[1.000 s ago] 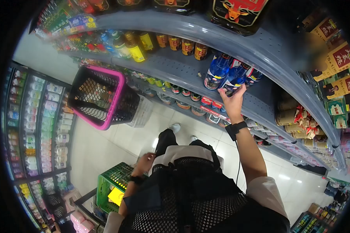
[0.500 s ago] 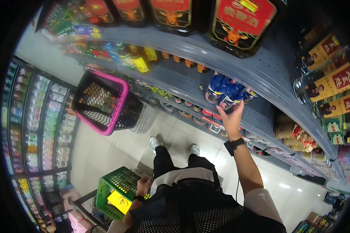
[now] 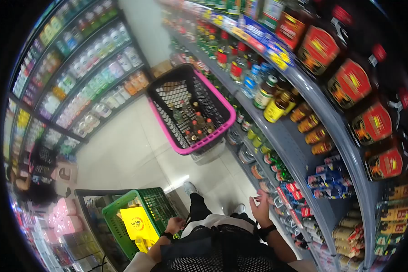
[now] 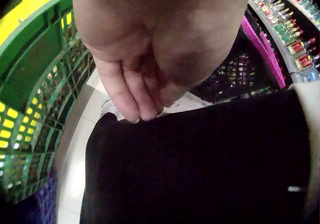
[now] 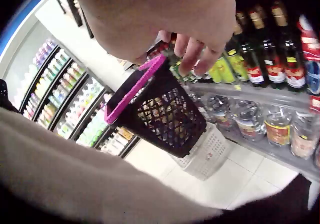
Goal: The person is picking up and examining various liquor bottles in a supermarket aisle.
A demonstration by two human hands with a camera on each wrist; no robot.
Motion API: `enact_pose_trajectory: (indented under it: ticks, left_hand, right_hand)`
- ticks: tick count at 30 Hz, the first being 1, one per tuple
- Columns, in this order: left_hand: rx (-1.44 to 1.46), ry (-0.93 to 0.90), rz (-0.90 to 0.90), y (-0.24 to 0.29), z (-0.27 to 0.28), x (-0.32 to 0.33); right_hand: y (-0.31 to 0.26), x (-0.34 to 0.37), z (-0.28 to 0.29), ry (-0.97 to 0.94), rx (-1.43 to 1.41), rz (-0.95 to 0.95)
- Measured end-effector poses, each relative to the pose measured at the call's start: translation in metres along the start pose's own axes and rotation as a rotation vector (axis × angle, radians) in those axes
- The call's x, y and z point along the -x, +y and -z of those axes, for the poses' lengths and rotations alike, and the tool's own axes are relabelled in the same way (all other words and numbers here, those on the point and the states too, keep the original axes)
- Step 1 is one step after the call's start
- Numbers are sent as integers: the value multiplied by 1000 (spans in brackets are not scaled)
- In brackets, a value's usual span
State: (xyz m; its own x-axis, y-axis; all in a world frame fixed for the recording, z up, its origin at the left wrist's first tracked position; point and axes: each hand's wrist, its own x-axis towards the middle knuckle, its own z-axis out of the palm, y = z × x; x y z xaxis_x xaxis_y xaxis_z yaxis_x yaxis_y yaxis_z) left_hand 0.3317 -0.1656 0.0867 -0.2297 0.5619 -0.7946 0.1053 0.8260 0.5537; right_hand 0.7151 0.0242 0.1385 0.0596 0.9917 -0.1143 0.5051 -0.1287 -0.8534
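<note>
My right hand (image 3: pixel 260 209) is raised in front of me beside the shelving, fingers loosely bent, holding nothing. In the right wrist view its fingers (image 5: pixel 192 53) overlap the black basket with a pink rim (image 5: pixel 145 78) and bottles behind. Several blue bottles (image 3: pixel 328 181) stand on the shelf to the right, apart from the hand. Low at my side, my left hand (image 3: pixel 174 225) hangs with loosely curled fingers and holds nothing. It is between the green basket (image 4: pixel 30 53) and my black trousers (image 4: pixel 190 164) in the left wrist view.
Small bottles (image 3: pixel 199 124) lie inside the black basket, which stands on a white crate (image 5: pixel 207 151). A yellow package (image 3: pixel 138 223) sits in the green basket to my left. Bottle shelves (image 3: pixel 299 158) curve along the right; another stocked shelf (image 3: pixel 90 77) stands at the far left.
My right hand has let go of the blue bottle and drawn back from the shelf. The view has turned left, so the pink-rimmed basket now appears more central.
</note>
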Motion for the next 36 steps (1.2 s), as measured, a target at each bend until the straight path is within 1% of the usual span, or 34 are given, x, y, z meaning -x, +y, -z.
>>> enact_pose_trajectory:
  ticks: [1,2,4,5,7,8,9,11,12,13,14,15,16,17,18,19,21,22,23,25,27,28,29,30,31,32,33,34,35,36]
  left_hand:
    - [-72,20,-28,4,15,-2]
    - [-51,29,-26,5,31,-8]
    - [-51,155,-52,2,64,-21]
    - [-32,161,-44,-15,80,-35]
    - [-190,271,-157,-50,117,-69]
    - [-68,266,-145,-61,137,-83]
    - [-62,271,-140,-62,154,-86]
    - [297,297,-136,-62,189,-91]
    - [356,311,-158,-62,205,-94]
    - [355,311,-153,-62,218,-95]
    - [423,325,-163,-62,230,-96]
    - [488,336,-176,-60,243,-99]
    - [483,335,-175,-59,253,-101]
    - [521,330,-149,-57,261,-104]
    - [559,324,-115,-58,266,-104]
    - [556,324,-101,-57,268,-103]
    - [540,329,-71,-52,271,-104]
    - [500,315,-74,-50,271,-103]
    - [539,315,-75,-47,269,-103]
    - [558,240,-96,-47,264,-101]
    - [268,187,4,-33,265,-93]
    - [228,134,-34,-10,270,-82]
    - [29,68,-58,19,283,-74]
    - [-113,70,64,45,290,-71]
    - [-257,70,186,63,296,-75]
    - [-264,64,203,62,303,-87]
    - [-244,79,212,77,248,-86]
    - [-223,95,221,99,192,-100]
    - [-204,112,231,131,138,-104]
    - [-195,123,245,90,241,-118]
  right_hand:
    - [-13,-13,-18,-119,-1,40]
    - [-28,-24,-39,-239,-3,76]
    - [-55,-48,-89,-285,24,131]
    - [-70,-57,-113,-317,44,169]
    - [-101,-71,-164,-351,25,177]
    - [-118,-77,-190,-381,8,197]
    - [-130,-81,-213,-412,-9,216]
    - [-152,-86,-254,-428,-20,245]
    - [-163,-90,-271,-468,-1,268]
    - [-173,-94,-286,-507,19,290]
    - [-182,-99,-297,-517,40,279]
    - [-187,-105,-308,-515,38,275]
    - [-191,-113,-317,-500,64,320]
    - [-194,-122,-325,-486,91,365]
    - [-189,-134,-334,-487,61,381]
    - [-190,-146,-341,-481,108,350]
    - [-191,-173,-352,-466,88,277]
    - [-187,-189,-359,-461,121,251]
    - [-184,-205,-366,-455,155,225]
    - [-173,-239,-386,-473,129,174]
    - [-158,-267,-408,-430,169,122]
    - [-152,-282,-418,-433,166,109]
    - [-145,-297,-427,-479,317,29]
    - [-136,-308,-437,-531,469,-55]
    - [-122,-319,-449,-541,466,-71]
    - [-108,-331,-462,-523,578,-119]
    - [-102,-336,-473,-514,692,-170]
    - [-95,-344,-483,-591,712,-364]
    - [-93,-354,-490,-612,711,-385]
    - [-89,-357,-496,-731,743,-411]
